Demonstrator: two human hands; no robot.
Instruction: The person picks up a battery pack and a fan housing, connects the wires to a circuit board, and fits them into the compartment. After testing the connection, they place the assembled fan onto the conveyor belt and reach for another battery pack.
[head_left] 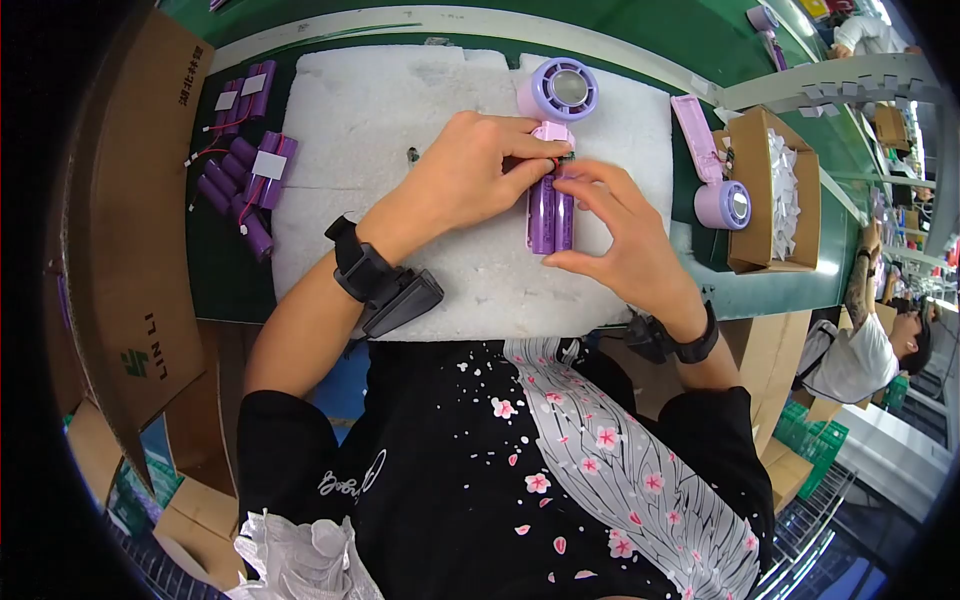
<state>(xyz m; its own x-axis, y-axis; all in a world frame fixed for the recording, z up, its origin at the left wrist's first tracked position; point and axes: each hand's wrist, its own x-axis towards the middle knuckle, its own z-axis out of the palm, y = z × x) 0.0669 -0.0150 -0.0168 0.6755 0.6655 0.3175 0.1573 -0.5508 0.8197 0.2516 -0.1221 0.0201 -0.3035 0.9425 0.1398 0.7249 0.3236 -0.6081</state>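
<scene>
Assembly looks about midway: the purple battery pack, right of centre in the upper half of the frame, lies lengthwise below the lilac fan head, apparently in the open pink handle, on the white foam pad. Left hand is at the pack's top end by the red wire; thumb and forefinger close together, can't tell if they pinch the wire. Right hand has fingers spread along the pack, forefinger near its top, thumb by its lower end. Done, seemingly: pack laid in line with the handle. Left, by my read: wiring at the neck, then covering, since the cells lie exposed. Spare packs with white labels sit upper left on the green surface. Another fan lies at right, beside the cardboard box of white pieces.
</scene>
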